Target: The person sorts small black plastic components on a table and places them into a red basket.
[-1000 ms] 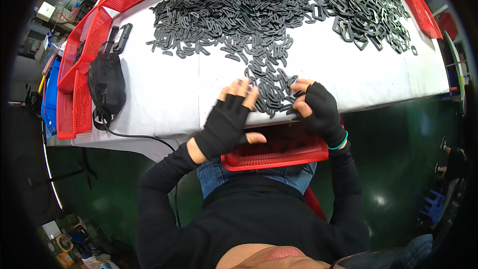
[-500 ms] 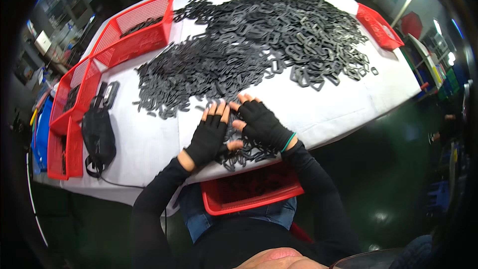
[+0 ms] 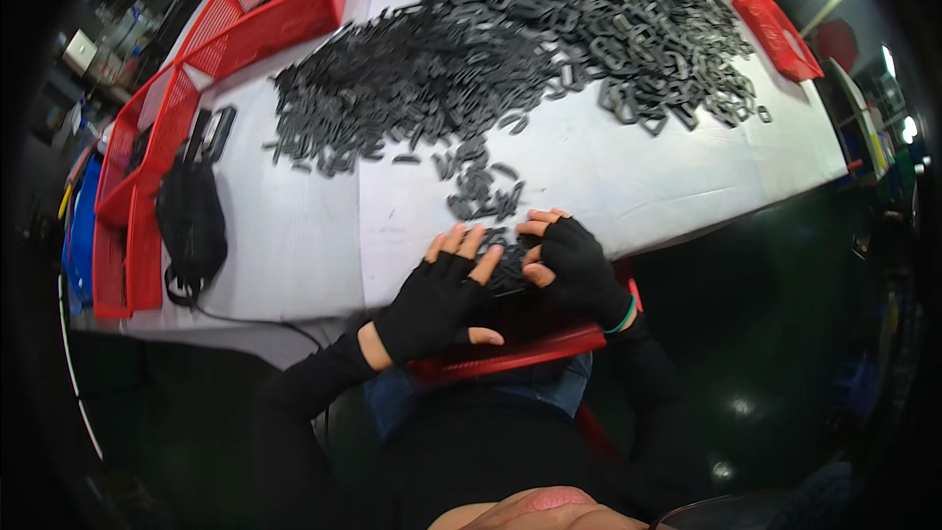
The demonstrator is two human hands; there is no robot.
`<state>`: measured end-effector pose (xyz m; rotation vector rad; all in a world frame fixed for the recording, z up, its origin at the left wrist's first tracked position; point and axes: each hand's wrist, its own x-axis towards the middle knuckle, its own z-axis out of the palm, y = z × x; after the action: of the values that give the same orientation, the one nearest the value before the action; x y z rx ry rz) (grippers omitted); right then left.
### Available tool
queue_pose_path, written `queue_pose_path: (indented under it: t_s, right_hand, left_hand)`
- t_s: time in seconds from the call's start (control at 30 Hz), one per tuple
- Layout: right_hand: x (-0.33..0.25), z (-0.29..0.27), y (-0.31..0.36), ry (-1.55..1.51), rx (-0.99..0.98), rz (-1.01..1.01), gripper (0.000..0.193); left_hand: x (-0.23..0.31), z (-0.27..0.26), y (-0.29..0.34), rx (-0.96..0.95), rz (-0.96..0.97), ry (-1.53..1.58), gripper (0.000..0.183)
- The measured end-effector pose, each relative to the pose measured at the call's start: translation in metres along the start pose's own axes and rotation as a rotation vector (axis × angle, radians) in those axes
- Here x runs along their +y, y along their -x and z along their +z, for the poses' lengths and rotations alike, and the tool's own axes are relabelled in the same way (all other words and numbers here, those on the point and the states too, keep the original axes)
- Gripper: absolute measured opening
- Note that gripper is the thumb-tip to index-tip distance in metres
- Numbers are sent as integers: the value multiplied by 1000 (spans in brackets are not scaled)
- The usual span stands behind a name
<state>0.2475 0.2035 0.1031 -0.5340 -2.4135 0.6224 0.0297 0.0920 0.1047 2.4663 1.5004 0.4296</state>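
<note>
At the table's near edge, my left hand (image 3: pixel 432 292) and my right hand (image 3: pixel 574 270), both in black fingerless gloves, flank a small cluster of black plastic pieces (image 3: pixel 505 270). The fingers of each are stretched out with the thumb apart, and neither grips anything. Below them sits a red basket (image 3: pixel 549 345) on my lap, its far side tucked at the table edge; my forearms and hands hide most of its inside. A loose trail of similar small pieces (image 3: pixel 478 191) runs from the cluster back to a broad heap of slim black pieces (image 3: pixel 392 98).
Larger black frame-shaped buckles (image 3: pixel 628 34) form a heap at the far right. Red baskets (image 3: pixel 147 172) line the left edge, beside a black pouch (image 3: pixel 191 221) with a cord. Another red basket (image 3: pixel 780 34) lies at the right edge of the white-covered table (image 3: pixel 285 245).
Both hands have drawn toward me, sweeping small pieces from the table to its near edge above the lap basket. A thin trail is left behind them. The view has tilted downward.
</note>
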Motion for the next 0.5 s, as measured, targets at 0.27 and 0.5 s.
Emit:
queue_pose_path:
  t_s: [0.27,0.5]
  right_hand:
    - [27,-1,-34,-18,139,170,34]
    - [86,34,-111,335,91,103,66]
  left_hand:
    - [-79,-6,-32,342,-304,-223,100]
    - [-132,-9,-88,317,-307,-312,103]
